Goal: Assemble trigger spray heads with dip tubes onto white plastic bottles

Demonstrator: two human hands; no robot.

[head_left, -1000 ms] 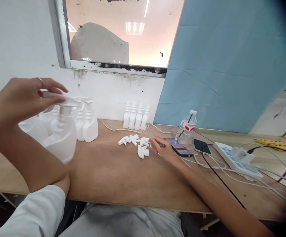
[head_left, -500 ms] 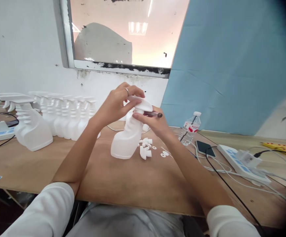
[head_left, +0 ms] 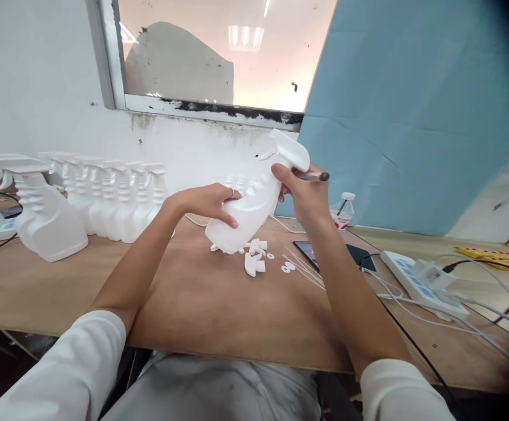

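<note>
Spray bottle (head_left: 254, 206), white and with its spray head (head_left: 290, 151) on, was in the air between the two hands, above the table (head_left: 219, 316). It was tilted: the head was up to the right, and the base was lower to the left, above some loose white parts.

The right hand (head_left: 305, 196) was closed around the neck, just under the head, with the thumb on the near side. In the same hand was also a dark pen (head_left: 311, 175), lying across and pointing to the right. The left hand (head_left: 214, 204), which wore a ring, was half open on the lower body; its thumb and fingers were apart, with the body between them. How firmly it pressed, I could not tell.

Below the bottle lay loose spray heads (head_left: 254, 264), and to their right some small white rings (head_left: 288, 266) and thin tubes (head_left: 308, 272). One phone (head_left: 306, 250) was partly hidden by the right arm. Behind this arm stood a water bottle (head_left: 346, 211), and farther right lay a power strip (head_left: 416, 283) with cables. On the left side, more white spray bottles (head_left: 52, 217) stood upright in a group, well apart from the right hand.
</note>
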